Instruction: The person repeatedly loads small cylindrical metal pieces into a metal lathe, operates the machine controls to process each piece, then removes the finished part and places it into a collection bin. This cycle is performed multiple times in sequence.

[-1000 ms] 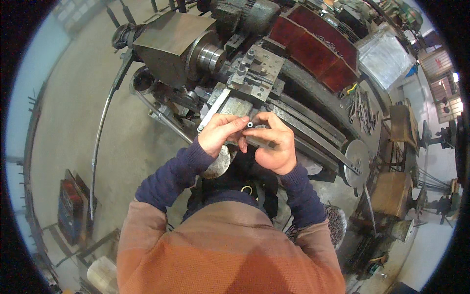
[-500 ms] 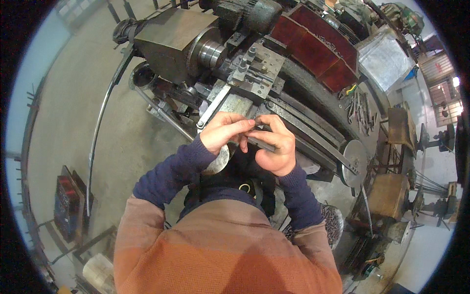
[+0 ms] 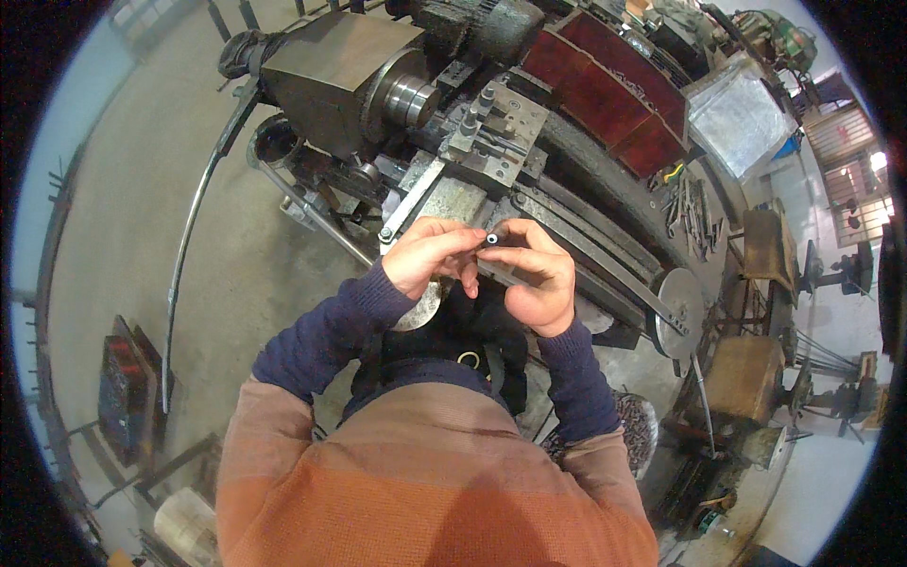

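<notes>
Between the fingertips of both hands sits a small round metal part with a hole in its end (image 3: 492, 240), its bright ring-shaped end turned upward. My left hand (image 3: 430, 255) pinches it from the left with thumb and forefinger. From the right, my right hand (image 3: 537, 274) grips it between thumb and fingers, the other fingers curled. Its exact kind is too small to tell. Both hands are held in front of a lathe, just nearer to me than its tool post (image 3: 496, 137). Up and left of them is the lathe's bare metal spindle end (image 3: 413, 102).
A long lever (image 3: 194, 217) curves down at the left. Behind the lathe bed stands a dark red divided tray (image 3: 614, 90). Wrenches and other hand tools (image 3: 694, 208) lie right of it. A round handwheel (image 3: 678, 302) is on the lathe's right end.
The small part's ring-shaped end now shows between the fingertips, where before it was hidden. The right fingers have shifted slightly; both hands stay in nearly the same place.
</notes>
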Action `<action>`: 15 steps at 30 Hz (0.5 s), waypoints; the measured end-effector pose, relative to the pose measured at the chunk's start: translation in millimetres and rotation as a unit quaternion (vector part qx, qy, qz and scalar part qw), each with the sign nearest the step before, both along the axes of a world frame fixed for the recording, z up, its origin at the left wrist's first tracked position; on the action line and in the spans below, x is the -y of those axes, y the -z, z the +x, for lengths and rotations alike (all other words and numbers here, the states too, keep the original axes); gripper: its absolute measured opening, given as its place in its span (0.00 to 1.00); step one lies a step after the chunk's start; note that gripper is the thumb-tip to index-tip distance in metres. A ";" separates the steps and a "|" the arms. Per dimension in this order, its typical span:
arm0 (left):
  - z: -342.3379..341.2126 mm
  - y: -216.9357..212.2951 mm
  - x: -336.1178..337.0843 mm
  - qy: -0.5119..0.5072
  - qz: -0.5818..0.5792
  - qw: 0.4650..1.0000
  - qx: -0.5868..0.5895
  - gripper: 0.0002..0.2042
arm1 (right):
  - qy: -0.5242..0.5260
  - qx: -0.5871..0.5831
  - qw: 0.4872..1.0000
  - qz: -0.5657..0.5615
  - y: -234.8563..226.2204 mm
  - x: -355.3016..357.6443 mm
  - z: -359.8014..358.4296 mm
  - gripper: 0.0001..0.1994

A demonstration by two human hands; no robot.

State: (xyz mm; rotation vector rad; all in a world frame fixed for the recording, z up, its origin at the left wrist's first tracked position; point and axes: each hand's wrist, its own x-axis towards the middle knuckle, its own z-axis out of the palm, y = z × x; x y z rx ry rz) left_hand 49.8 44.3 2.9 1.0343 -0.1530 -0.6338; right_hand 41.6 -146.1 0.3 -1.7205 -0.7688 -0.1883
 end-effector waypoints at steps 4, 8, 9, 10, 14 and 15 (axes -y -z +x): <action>-1.1 0.0 -0.4 -0.006 -0.005 1.000 -0.004 0.13 | -0.007 -0.005 1.000 0.006 -1.7 -1.5 0.3 0.28; -1.0 2.8 -1.8 -0.004 -0.012 1.000 -0.002 0.13 | 0.004 0.005 1.000 -0.011 -1.1 -2.7 1.3 0.24; -1.4 2.6 -2.2 -0.005 -0.012 1.000 0.001 0.13 | 0.008 0.011 1.000 -0.014 -1.2 -3.7 0.9 0.24; -1.5 2.5 -2.2 -0.005 -0.012 1.000 0.002 0.13 | 0.013 0.016 1.000 -0.016 -0.6 -4.3 0.7 0.23; -2.1 0.0 -2.8 -0.005 -0.012 1.000 0.001 0.14 | 0.051 0.085 0.993 -0.061 -5.5 -8.6 -3.0 0.20; -2.0 -0.7 -2.5 -0.007 -0.007 1.000 0.007 0.14 | 0.068 0.108 0.989 -0.079 -7.4 -11.5 -4.5 0.20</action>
